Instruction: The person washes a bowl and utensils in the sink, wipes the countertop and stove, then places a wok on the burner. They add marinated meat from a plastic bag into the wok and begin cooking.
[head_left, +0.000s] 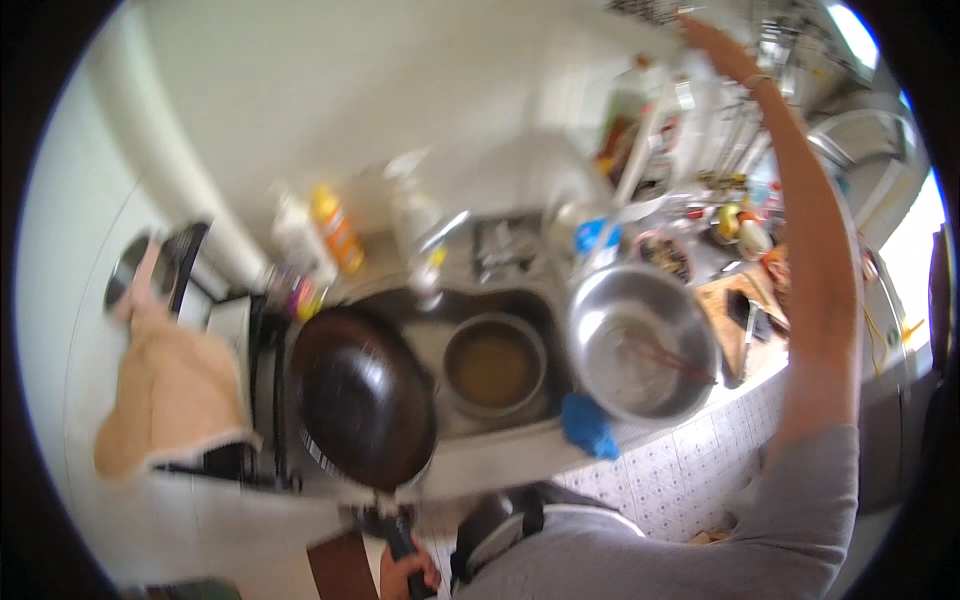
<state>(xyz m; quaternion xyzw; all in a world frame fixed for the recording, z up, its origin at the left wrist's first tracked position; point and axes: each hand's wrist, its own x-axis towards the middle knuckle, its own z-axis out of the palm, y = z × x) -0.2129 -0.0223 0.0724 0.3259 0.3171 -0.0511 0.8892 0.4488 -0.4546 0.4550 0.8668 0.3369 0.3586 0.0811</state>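
Note:
My left hand grips the black handle of a dark wok, which is tilted over the left part of the sink. A barcode strip shows near the wok's lower left rim. My right hand is stretched far up to the upper right, its fingers near a perforated metal rack. Blur hides whether it holds anything. In the sink sits a round pot with brownish liquid. A large stainless steel bowl, with reddish-brown chopsticks in it, stands right of the sink.
A blue cloth hangs over the counter's front edge. Bottles, among them an orange one, stand behind the sink. A wooden cutting board with a knife lies at right. At left, a tan cloth covers part of the stove.

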